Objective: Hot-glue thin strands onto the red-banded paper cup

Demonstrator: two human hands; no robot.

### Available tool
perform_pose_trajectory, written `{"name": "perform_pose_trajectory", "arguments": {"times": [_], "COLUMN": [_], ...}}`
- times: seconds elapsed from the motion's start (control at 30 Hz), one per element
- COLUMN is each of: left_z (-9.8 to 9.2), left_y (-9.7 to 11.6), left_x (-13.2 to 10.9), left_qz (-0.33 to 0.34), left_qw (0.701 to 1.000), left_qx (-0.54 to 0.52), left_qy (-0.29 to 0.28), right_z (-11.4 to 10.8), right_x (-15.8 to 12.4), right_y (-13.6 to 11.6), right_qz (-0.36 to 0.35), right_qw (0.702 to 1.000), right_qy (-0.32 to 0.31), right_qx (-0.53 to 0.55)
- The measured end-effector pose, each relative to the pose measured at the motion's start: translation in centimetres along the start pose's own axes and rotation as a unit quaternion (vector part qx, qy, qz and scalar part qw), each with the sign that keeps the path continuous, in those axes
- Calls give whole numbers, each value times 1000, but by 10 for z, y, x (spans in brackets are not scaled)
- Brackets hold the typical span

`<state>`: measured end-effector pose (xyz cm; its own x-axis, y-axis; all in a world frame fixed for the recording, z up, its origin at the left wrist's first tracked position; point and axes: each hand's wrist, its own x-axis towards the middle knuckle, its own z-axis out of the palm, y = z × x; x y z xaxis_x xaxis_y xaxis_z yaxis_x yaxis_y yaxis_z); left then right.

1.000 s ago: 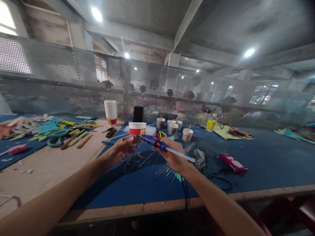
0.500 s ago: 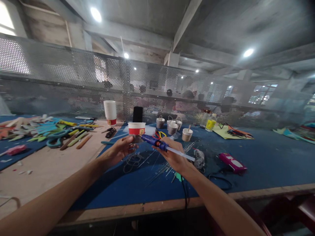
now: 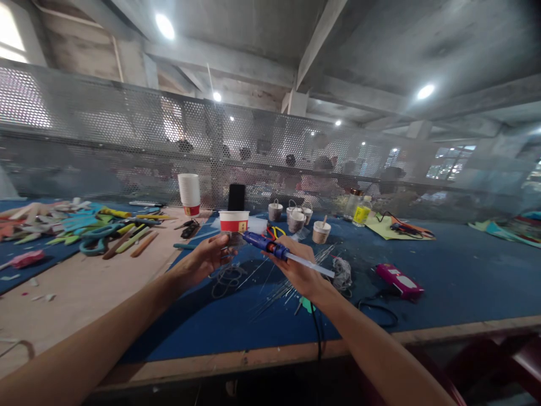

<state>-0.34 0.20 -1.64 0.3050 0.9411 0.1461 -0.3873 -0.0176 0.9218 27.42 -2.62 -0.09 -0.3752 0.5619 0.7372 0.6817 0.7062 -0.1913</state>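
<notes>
While the right hand (image 3: 298,264) grips the glue gun (image 3: 265,244), its glue stick (image 3: 310,264) jutting from the back, the left hand (image 3: 205,256) pinches a small grey piece (image 3: 235,239) by the nozzle (image 3: 246,236); whether they touch is unclear. Both are held above the blue mat (image 3: 203,332), near the red-and-white cup (image 3: 230,224), with grey yarn (image 3: 342,273) beside the right hand.

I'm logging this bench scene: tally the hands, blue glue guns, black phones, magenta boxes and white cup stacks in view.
Hands: 2, left hand and right hand
Blue glue gun: 1
Black phone: 1
Magenta box: 1
White cup stack: 1
Total: 6
</notes>
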Motion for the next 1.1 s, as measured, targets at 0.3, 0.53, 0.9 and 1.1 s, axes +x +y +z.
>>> {"name": "perform_pose_trajectory", "arguments": {"times": [0.3,0.53,0.9,1.1], "left_z": [2,2,-3,-1], "left_y": [3,3,-4,-3], "left_x": [0,0,5,4], "left_qz": [8,12,3,29], "left_qw": [1000,1000,1000,1000], "left_qx": [11,22,9,9], "left_qy": [10,19,5,7], "right_z": [0,-1,-1,0], "right_x": [0,2,1,1], "right_y": [0,0,-1,2], "right_qz": [-8,-2,12,10], "right_qw": [1000,1000,1000,1000], "right_qy": [18,6,-14,-4], "right_qx": [-7,-19,-2,-22]}}
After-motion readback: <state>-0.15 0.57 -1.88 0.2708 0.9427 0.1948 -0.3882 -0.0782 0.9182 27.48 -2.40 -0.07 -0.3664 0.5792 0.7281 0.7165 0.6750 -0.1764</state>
